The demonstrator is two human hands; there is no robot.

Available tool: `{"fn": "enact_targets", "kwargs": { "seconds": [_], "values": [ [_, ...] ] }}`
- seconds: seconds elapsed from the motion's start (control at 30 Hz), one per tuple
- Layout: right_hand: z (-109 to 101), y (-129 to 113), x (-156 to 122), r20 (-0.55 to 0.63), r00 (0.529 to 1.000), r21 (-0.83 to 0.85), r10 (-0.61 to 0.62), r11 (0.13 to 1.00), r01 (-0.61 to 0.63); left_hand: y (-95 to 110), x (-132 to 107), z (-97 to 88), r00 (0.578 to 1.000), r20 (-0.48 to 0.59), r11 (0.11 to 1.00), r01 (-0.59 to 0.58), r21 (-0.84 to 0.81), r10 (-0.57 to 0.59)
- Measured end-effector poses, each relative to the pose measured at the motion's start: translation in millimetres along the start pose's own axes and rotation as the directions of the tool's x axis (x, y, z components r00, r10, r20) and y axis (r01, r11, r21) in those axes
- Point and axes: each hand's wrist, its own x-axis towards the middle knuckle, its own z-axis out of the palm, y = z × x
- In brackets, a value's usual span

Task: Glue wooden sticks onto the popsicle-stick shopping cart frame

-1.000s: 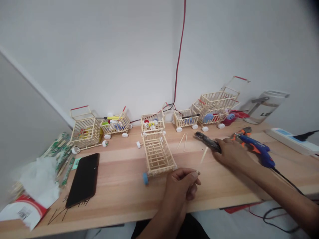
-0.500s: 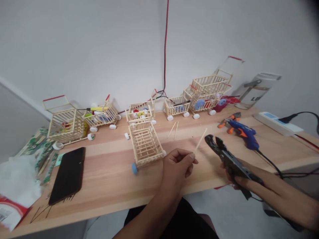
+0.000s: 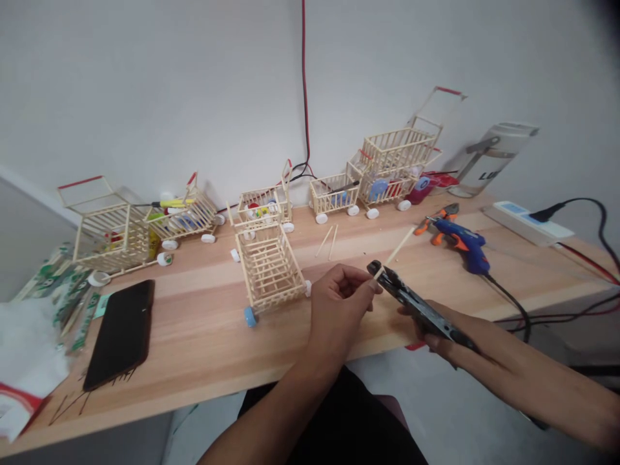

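My L hand (image 3: 339, 298) is closed in a pinch, thumb & forefinger gripping the low end of a thin wooden stick (image 3: 396, 252). The stick slants up and away to the R, over the surface (image 3: 203, 361). My R hand (image 3: 443, 326) is wrapped tight round the handles of dark pliers (image 3: 411, 300), held just off the surface's front edge. The pliers' nose meets the stick right beside my L fingertips; can't tell if it's biting the wood.

Just L of my L hand an unfinished stick cart (image 3: 268, 268) stands w/ one blue wheel (image 3: 250, 316) at its near corner. Two loose sticks (image 3: 328, 240) lie behind it, near a row of finished carts (image 3: 397, 161) along the wall. A blue glue gun (image 3: 462, 244) lies to the R, well apart from both hands. A black phone (image 3: 121, 332) lies flat at far L.
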Motion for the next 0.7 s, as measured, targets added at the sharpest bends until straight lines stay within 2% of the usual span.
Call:
{"fn": "enact_targets", "kwargs": {
  "seconds": [0.1, 0.4, 0.7],
  "values": [
    [1, 0, 1, 0.078, 0.997, 0.089, -0.005, 0.996, -0.002, 0, 0, 1.4, 1.0, 0.014, 1.0, 0.002, 0.004, -0.002],
    [6, 3, 7, 0.123, 0.992, 0.093, 0.0, 0.996, -0.012, 2, 2, -0.5, 0.997, 0.006, 0.996, 0.07, 0.054, -0.071],
    [3, -3, 13, 0.111, 0.993, 0.078, -0.033, 0.997, 0.024, 1, 5, -2.5, 0.998, 0.004, 0.996, 0.063, 0.065, -0.063]
  ]
}}
